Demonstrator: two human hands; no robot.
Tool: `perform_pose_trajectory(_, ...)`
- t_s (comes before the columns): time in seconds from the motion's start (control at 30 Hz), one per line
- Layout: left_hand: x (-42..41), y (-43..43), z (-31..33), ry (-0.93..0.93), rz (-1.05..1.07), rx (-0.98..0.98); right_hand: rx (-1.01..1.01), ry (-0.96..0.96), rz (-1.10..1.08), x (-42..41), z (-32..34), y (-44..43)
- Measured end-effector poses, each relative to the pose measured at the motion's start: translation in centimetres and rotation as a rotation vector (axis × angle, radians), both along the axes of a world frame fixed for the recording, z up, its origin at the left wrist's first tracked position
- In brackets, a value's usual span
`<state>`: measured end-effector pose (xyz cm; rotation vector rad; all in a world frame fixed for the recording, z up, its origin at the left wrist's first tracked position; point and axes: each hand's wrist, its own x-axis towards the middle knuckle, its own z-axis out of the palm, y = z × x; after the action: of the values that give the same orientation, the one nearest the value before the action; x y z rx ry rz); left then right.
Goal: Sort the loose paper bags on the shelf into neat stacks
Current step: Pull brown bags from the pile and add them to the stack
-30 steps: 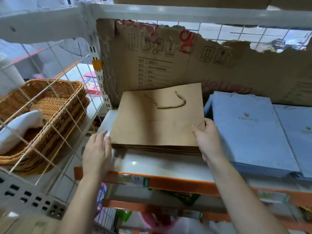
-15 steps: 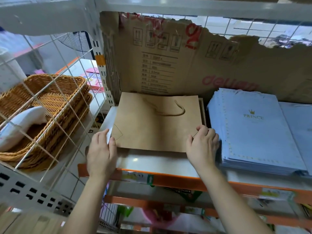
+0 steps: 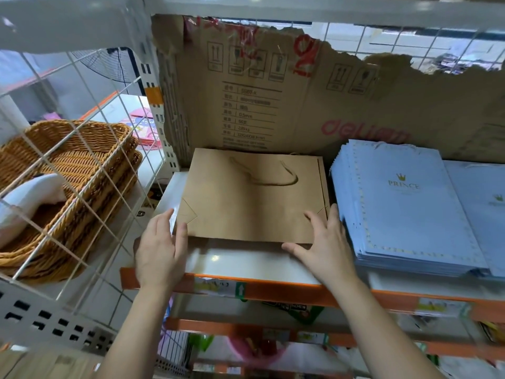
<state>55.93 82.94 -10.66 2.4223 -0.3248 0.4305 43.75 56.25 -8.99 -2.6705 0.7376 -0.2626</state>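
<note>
Squaring works best if the left hand (image 3: 159, 250) and right hand (image 3: 328, 247), both flat-fingered at the near corners of the brown bag stack (image 3: 254, 203), press inward evenly until edges align.

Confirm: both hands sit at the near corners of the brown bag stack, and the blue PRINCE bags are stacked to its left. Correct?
Wrong side: the blue PRINCE bags lie to the right of the brown bag stack, not its left; the head view shows it. The left hand and right hand are at its near corners.
</note>
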Motion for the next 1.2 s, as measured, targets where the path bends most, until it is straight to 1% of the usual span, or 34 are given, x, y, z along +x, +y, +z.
perform_pose_trajectory(0.13,0.2,0.0,0.4,-0.013,-0.086,0.008,0.015,-0.042,-0.073,0.1,0.0,-0.2)
perform_pose_trajectory(0.2,0.4,-0.1,0.7,0.033,-0.158,0.005,0.021,-0.085,-0.086,0.1,0.0,-0.3)
perform_pose_trajectory(0.3,1.1,-0.7,0.7,0.122,-0.245,0.065,0.040,-0.125,-0.064,0.2,-0.1,-0.2)
perform_pose_trajectory(0.4,2.0,-1.2,0.8,0.169,-0.233,0.071,0.117,-0.183,-0.032,0.1,-0.3,-0.2)
perform_pose_trajectory(0.47,2.5,-1.4,0.7,0.186,-0.223,0.087,0.131,-0.211,-0.017,0.2,-0.5,-0.4)
perform_pose_trajectory(0.63,2.3,-1.8,0.8,0.192,-0.197,0.160,0.087,-0.158,0.002,0.7,-0.4,-0.2)
perform_pose_trajectory(0.7,1.9,-1.8,1.2,0.130,-0.218,0.163,0.062,-0.123,0.027,0.5,0.0,-0.2)
perform_pose_trajectory(0.77,1.2,-2.4,1.8,0.038,-0.253,0.122,0.062,-0.152,0.063,0.1,0.8,-0.3)
perform_pose_trajectory(0.87,0.2,-4.8,3.7,-0.036,-0.327,0.066,0.020,-0.293,0.112,-0.8,2.7,-0.4)
perform_pose_trajectory(1.0,-1.0,-9.9,6.1,-0.173,-0.437,0.110,-0.007,-0.529,0.082,-2.9,5.7,-1.9)
perform_pose_trajectory(1.07,-2.0,-12.8,7.1,-0.196,-0.469,0.106,-0.062,-0.632,0.054,-4.4,7.0,-3.9)
perform_pose_trajectory(1.13,-3.4,-15.9,7.8,-0.244,-0.493,0.128,-0.117,-0.636,0.022,-6.2,7.9,-6.6)
perform_pose_trajectory(1.2,-5.1,-19.4,8.4,-0.284,-0.536,0.153,-0.130,-0.592,-0.023,-8.5,8.2,-9.8)
